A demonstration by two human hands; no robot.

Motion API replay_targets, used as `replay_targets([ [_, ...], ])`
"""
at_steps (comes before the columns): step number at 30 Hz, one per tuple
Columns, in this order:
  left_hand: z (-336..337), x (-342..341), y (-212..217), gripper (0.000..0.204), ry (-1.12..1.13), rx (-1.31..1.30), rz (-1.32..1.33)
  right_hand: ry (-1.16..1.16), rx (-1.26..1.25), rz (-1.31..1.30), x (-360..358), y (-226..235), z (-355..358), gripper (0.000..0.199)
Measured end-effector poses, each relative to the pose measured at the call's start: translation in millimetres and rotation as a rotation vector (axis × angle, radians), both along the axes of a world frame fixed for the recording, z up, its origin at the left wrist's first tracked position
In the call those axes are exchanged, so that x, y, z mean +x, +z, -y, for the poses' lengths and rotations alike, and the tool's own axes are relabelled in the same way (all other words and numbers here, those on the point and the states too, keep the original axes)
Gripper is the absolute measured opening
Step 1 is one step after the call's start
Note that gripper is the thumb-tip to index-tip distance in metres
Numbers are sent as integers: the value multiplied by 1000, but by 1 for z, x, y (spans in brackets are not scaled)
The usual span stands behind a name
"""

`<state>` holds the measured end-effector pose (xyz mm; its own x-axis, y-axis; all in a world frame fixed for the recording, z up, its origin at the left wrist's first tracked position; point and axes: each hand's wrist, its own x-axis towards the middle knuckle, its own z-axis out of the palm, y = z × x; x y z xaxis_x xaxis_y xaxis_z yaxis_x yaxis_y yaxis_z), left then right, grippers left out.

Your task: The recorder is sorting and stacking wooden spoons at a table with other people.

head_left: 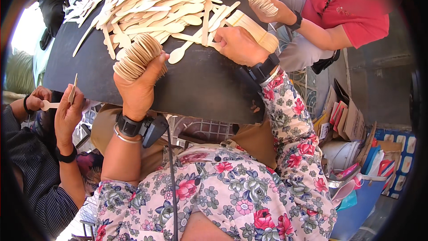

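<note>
My left hand is wrapped round a thick bundle of wooden spoons, their rounded ends fanned upward above the near edge of the dark table. Over the table's right part, my right hand has its fingers pinched on the end of a single wooden spoon. Another loose spoon lies just below it, bowl toward my left hand. A neatly aligned stack of spoons rests behind and beside my right hand. A large heap of loose wooden spoons covers the far part of the table.
At the right, a person in a red top holds a bundle of spoons. Another person's hand at the left holds spoons too. Cardboard boxes and a blue bin stand at the lower right.
</note>
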<state>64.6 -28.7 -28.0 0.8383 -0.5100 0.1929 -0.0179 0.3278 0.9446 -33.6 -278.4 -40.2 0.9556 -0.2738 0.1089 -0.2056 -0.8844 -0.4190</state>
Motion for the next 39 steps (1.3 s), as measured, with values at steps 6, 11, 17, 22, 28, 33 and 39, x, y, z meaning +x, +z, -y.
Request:
replay_targets([
  [6,0,0,-6,23,33,173,133,-61,143,-170,4,13,6,10],
  [11,-1,0,-7,22,8,160,139,-42,183,-252,0,23,-4,14],
  [17,2,-10,2,19,56,223,363,81,309,63,-11,25,-30,15],
  [22,2,-7,3,20,71,267,884,118,654,150,-17,52,-57,33],
  [28,11,-8,4,25,126,292,1206,290,526,301,-17,57,-68,39],
  [33,10,-11,1,30,116,256,1208,205,647,238,-24,63,-73,34],
  [39,8,-10,3,31,148,229,1168,152,736,312,-31,70,-89,21],
])
